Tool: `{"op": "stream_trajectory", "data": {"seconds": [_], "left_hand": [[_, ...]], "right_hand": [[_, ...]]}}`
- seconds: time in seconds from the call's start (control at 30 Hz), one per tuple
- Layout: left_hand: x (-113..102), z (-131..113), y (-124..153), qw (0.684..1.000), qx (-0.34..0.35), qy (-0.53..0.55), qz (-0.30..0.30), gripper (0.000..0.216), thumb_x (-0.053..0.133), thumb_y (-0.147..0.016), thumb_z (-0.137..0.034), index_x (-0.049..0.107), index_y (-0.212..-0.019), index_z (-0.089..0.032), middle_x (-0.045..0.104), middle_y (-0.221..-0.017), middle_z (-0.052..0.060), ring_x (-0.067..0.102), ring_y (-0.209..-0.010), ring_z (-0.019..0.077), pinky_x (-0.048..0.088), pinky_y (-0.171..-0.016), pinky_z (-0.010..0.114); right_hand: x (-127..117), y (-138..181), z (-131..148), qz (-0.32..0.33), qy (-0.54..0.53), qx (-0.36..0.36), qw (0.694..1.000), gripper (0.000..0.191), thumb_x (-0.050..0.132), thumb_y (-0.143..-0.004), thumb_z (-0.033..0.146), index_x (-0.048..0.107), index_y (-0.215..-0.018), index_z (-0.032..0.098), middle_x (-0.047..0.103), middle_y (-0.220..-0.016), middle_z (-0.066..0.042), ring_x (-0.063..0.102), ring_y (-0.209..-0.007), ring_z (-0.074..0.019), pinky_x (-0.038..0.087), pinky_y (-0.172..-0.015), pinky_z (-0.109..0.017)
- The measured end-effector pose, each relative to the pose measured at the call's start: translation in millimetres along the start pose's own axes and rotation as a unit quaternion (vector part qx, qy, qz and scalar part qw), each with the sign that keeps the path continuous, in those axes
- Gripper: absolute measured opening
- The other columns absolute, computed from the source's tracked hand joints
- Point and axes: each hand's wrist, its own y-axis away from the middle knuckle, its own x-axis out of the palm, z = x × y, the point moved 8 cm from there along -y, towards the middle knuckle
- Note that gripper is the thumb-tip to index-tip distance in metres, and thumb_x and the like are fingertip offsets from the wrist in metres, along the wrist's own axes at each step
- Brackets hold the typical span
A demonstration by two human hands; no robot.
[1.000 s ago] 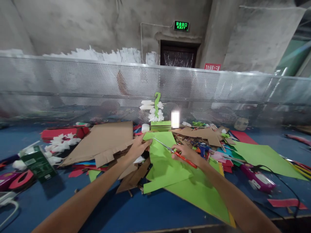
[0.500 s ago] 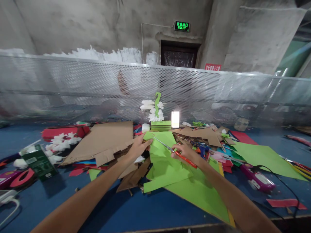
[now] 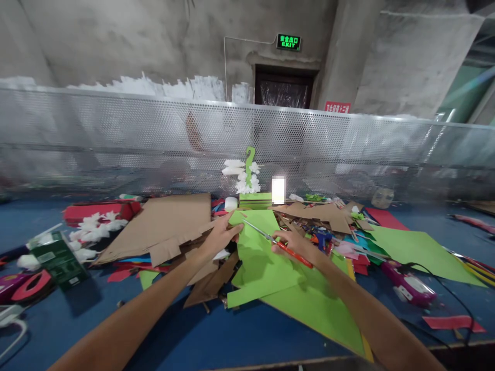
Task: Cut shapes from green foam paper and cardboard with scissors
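The left hand pinches the top edge of a thin, floppy green paper sheet, likely light and easily torn, while the right hand grips red-handled scissors.

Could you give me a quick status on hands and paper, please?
Left hand pinches green paper's top edge. Right hand grips scissors, blades over the sheet. Cardboard scraps crowd its left.

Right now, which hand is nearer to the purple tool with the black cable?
The right hand. It holds the scissors over the green paper, with the purple tool to its right. The left hand pinches the paper's upper edge, farther left.
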Motion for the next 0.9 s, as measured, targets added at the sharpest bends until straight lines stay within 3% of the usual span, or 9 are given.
{"op": "stream_trajectory", "data": {"seconds": [0.47,0.9], "left_hand": [[1.2,-5.7,2.3,1.000,-0.005,0.003,-0.001,0.058,0.074,-0.085,-0.049,0.064,-0.130,-0.014,0.058,-0.065,-0.005,0.053,-0.051,0.0124,0.044,-0.052,0.025],[-12.7,3.5,-0.6,0.999,0.023,-0.022,-0.038,0.036,0.067,-0.091,-0.045,0.065,-0.113,-0.017,0.060,-0.072,-0.004,0.055,-0.054,0.0129,0.045,-0.055,0.025]], "right_hand": [[-0.8,-2.5,-2.0,0.000,0.003,0.017,1.000,0.061,0.065,-0.084,0.077,0.068,-0.101,0.018,0.061,-0.072,0.001,0.050,-0.062,-0.0154,0.036,-0.060,-0.026],[-1.1,-2.8,0.1,-0.005,0.007,0.002,1.000,0.062,0.063,-0.085,0.077,0.066,-0.102,0.018,0.062,-0.075,0.000,0.049,-0.063,-0.0157,0.035,-0.059,-0.026]]}}
